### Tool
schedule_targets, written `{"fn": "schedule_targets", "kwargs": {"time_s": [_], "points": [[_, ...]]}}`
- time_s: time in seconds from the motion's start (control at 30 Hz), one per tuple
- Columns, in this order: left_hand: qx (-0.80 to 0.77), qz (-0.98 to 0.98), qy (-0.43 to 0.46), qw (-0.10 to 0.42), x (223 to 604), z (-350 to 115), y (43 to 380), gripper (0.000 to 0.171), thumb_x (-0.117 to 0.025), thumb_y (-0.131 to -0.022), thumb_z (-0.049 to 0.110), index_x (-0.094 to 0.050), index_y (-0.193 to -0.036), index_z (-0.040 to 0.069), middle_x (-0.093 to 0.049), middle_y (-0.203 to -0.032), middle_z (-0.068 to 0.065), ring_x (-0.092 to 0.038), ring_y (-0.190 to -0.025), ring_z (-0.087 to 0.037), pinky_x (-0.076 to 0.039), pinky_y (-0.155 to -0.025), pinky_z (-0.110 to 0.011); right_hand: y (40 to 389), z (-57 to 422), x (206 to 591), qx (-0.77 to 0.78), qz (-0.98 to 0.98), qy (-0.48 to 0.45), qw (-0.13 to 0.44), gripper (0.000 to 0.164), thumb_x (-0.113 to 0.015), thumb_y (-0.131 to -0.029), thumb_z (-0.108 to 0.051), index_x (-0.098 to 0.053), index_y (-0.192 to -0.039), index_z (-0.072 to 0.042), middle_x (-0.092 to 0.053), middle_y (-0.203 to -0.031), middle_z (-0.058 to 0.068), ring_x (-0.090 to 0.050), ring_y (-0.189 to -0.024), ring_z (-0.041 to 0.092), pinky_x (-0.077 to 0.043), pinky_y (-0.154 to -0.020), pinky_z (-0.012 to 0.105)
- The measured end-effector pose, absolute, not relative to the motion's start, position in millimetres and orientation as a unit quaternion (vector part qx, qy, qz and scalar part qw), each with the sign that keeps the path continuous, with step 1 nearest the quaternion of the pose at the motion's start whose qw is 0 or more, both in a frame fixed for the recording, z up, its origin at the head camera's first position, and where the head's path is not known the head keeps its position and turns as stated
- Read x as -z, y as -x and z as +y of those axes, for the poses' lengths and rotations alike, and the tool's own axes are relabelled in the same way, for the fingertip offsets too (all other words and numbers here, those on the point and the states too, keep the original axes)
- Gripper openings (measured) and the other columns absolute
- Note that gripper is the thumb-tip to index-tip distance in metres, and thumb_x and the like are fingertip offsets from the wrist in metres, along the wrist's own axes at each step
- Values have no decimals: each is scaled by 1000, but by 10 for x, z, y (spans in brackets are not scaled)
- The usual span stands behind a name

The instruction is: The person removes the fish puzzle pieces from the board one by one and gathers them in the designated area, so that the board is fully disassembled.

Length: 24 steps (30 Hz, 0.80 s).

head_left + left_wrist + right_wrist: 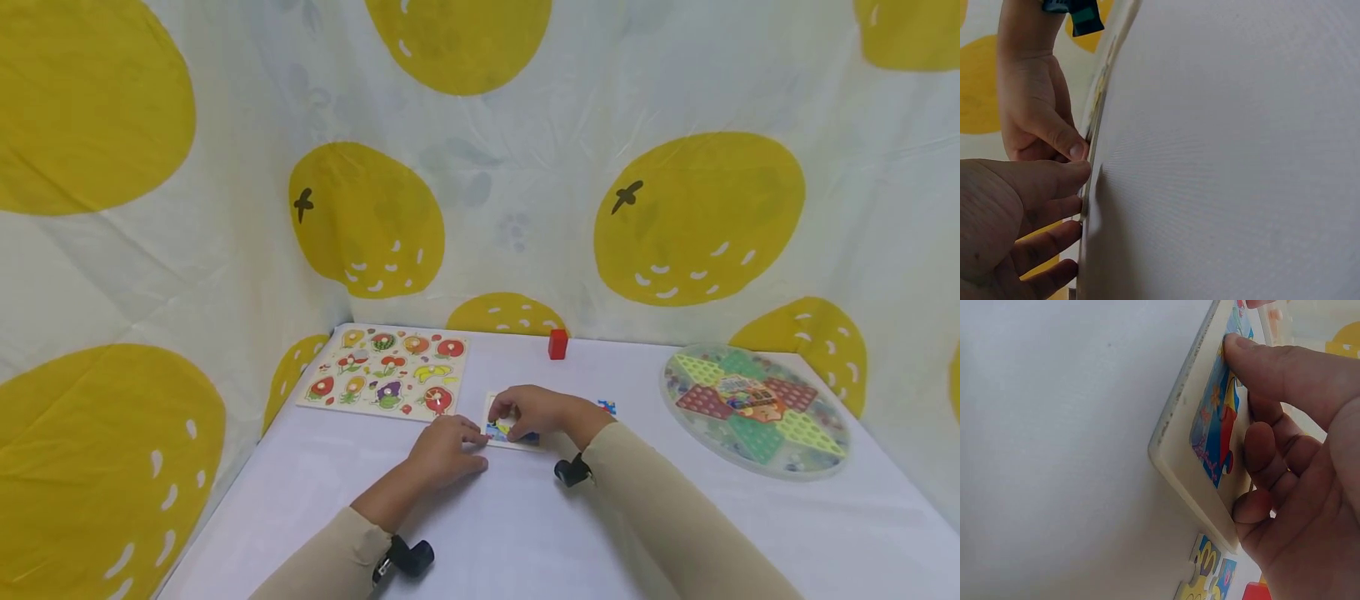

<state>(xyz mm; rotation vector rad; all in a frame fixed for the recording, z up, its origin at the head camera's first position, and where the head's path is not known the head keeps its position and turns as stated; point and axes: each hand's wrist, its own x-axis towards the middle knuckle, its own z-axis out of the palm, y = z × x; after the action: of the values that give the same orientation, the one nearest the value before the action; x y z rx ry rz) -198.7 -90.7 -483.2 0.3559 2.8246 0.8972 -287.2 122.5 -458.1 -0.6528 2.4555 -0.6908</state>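
Observation:
A small wooden jigsaw board [512, 446] lies on the white table, with colourful pieces [1207, 425] in its tray and bare wood at one end. Over it my right hand [534, 410] bends down, its thumb [1272, 365] on the picture and its other fingers curled. Between thumb and fingers is a jigsaw piece [1227, 428] with red and yellow on it; the fingertips' contact is partly hidden. My left hand [444, 452] rests at the board's left edge, fingers loosely extended and thumb apart. In the left wrist view, the left fingers [1044, 247] reach the table surface.
Loose jigsaw pieces [607, 407] [1200, 572] lie just right of the board. A fruit peg puzzle [408, 409] is at the back left, a red block [557, 344] at the back, and a round checkers case [757, 408] at right. A lemon-print cloth [517, 208] hangs behind.

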Motion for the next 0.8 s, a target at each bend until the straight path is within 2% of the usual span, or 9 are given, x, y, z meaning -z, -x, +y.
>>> {"fn": "schedule_targets", "kwargs": {"time_s": [0.37,0.57,0.8], "points": [[-301,941,-123,94,4832,-928,2027,33,-91,-87,29,-85,-117,17,-71,-122,2,-60,-125,-26,-48,-106,-52,2857,1196,4562,253,903,227,262,36,-88,-89,-11,-72,-113,-32,-63,-110,-4,-57,-108,19,-58,-97,37],[-298,941,-131,92,4835,-935,2050,34,-90,-88,29,-85,-118,15,-72,-123,1,-61,-125,-27,-47,-108,-52,2865,1219,4567,273,895,238,260,35,-88,-90,-10,-67,-112,-28,-64,-108,-2,-57,-109,19,-56,-98,39],[-298,941,-127,95,4835,-924,2049,35,-91,-88,30,-84,-118,15,-72,-122,1,-62,-124,-27,-49,-107,-52,2884,1257,4635,289,889,249,251,37,-88,-89,-10,-66,-111,-30,-66,-104,-2,-60,-101,20,-57,-89,34]]}}
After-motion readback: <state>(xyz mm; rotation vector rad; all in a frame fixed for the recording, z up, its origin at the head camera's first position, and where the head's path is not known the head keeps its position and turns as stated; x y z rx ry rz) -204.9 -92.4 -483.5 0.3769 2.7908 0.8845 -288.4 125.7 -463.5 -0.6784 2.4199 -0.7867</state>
